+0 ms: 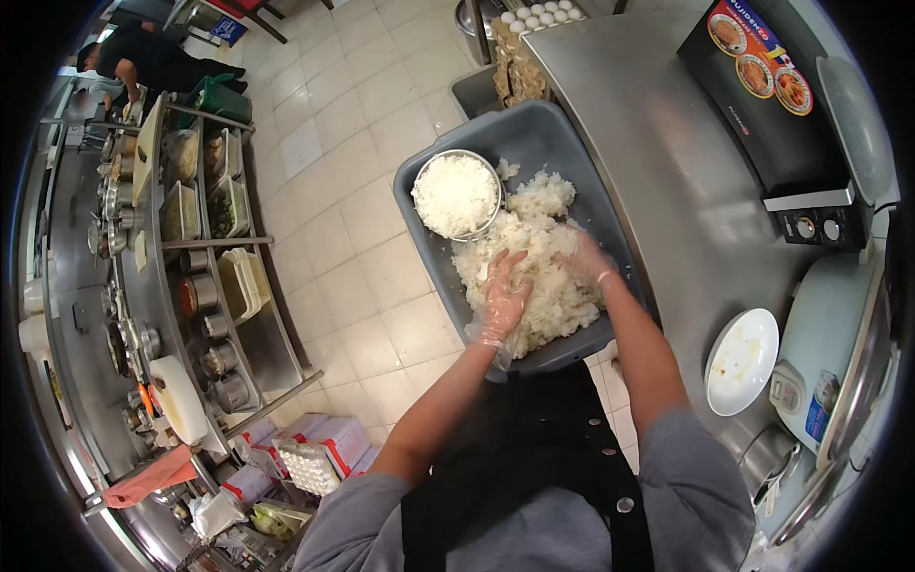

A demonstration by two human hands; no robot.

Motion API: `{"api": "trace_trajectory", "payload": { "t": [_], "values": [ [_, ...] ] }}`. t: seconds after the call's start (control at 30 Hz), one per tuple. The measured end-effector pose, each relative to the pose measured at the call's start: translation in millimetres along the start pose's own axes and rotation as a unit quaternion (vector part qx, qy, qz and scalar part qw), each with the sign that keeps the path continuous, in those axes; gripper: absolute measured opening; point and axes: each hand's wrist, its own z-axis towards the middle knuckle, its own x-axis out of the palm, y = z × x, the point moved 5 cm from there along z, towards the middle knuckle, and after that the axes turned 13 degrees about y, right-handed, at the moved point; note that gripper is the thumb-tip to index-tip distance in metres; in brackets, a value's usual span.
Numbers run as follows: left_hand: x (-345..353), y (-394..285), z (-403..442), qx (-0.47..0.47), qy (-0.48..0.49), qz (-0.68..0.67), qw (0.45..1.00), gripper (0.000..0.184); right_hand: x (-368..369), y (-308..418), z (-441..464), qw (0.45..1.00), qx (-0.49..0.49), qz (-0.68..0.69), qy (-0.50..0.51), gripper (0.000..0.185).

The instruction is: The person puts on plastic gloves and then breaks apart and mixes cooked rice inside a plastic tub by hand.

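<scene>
A heap of cooked white rice fills much of a grey plastic tub. My left hand, in a clear plastic glove, rests on the near left side of the heap with its fingers spread. On the right side of the heap is my right hand, also gloved, its fingers stretched out and partly sunk into the rice. Neither hand grips a tool. A round metal bowl full of rice sits inside the tub at the far left, apart from both hands.
A steel counter runs along the right with a microwave, a white plate and a metal pot. Eggs stand beyond the tub. At left are shelves of food containers and a person in dark clothes.
</scene>
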Motion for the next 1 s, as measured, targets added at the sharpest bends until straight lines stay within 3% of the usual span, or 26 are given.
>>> {"api": "trace_trajectory", "payload": {
  "t": [0.03, 0.1, 0.23, 0.3, 0.33, 0.47, 0.5, 0.57, 0.6, 0.67, 0.77, 0.83, 0.87, 0.93, 1.0],
  "values": [
    [2.0, -8.2, 1.1, 0.002, 0.002, -0.002, 1.000, 0.049, 4.9, 3.5, -8.5, 1.000, 0.002, -0.002, -0.002, 0.061],
    [11.3, -18.0, 2.6, -0.032, 0.046, -0.122, 0.991, 0.052, 22.5, 23.6, -18.2, 0.991, -0.099, 0.083, -0.018, 0.053],
    [21.5, -10.5, 10.6, -0.035, 0.026, -0.280, 0.959, 0.058, 58.8, 66.3, -31.7, 0.986, -0.124, 0.093, -0.054, 0.049],
    [11.3, 3.1, 12.3, -0.137, -0.043, -0.274, 0.951, 0.063, 72.3, 68.1, -34.8, 0.986, 0.031, -0.144, -0.073, 0.049],
    [7.5, 9.8, 13.2, -0.137, -0.025, -0.297, 0.945, 0.065, 76.1, 74.7, -39.9, 0.982, -0.011, -0.166, -0.087, 0.052],
    [-12.3, 9.5, 6.9, -0.192, -0.050, -0.190, 0.961, 0.054, 89.6, 71.9, -37.0, 0.963, 0.088, -0.254, -0.003, 0.049],
    [-12.3, 10.7, 5.3, -0.192, -0.051, -0.191, 0.961, 0.054, 91.3, 73.7, -40.3, 0.965, 0.049, -0.255, -0.026, 0.046],
    [-20.1, 2.0, 4.1, -0.118, -0.086, -0.024, 0.989, 0.050, 92.3, 73.2, -44.6, 0.966, 0.008, -0.255, -0.048, 0.044],
    [-17.1, 5.8, 5.1, -0.119, -0.086, -0.025, 0.989, 0.050, 91.2, 78.5, -48.6, 0.958, -0.030, -0.279, -0.060, 0.040],
    [-18.3, 1.4, 5.3, -0.029, -0.170, 0.060, 0.983, 0.043, 85.0, 78.9, -52.7, 0.948, -0.067, -0.304, -0.072, 0.037],
    [-26.0, 1.5, 15.0, -0.059, -0.108, 0.068, 0.990, 0.034, 57.4, 77.7, -49.4, 0.936, -0.113, -0.315, -0.110, 0.033],
    [-26.5, 9.7, 18.3, -0.081, -0.089, 0.030, 0.992, 0.031, 30.2, 69.1, -49.3, 0.980, -0.026, -0.160, -0.117, 0.038],
    [-23.6, 15.0, 19.5, -0.102, -0.070, -0.007, 0.992, 0.029, 23.1, 61.7, -44.8, 0.979, -0.024, -0.161, -0.120, 0.038],
    [-23.1, 16.2, 16.7, -0.114, -0.063, -0.035, 0.991, 0.025, 8.6, 53.3, -42.1, 0.960, -0.133, -0.127, -0.213, 0.042],
    [-19.3, 21.4, 9.6, -0.129, -0.060, -0.063, 0.988, 0.021, -0.3, 38.8, -50.3, 0.969, -0.089, -0.139, -0.183, 0.051]
  ]
}}
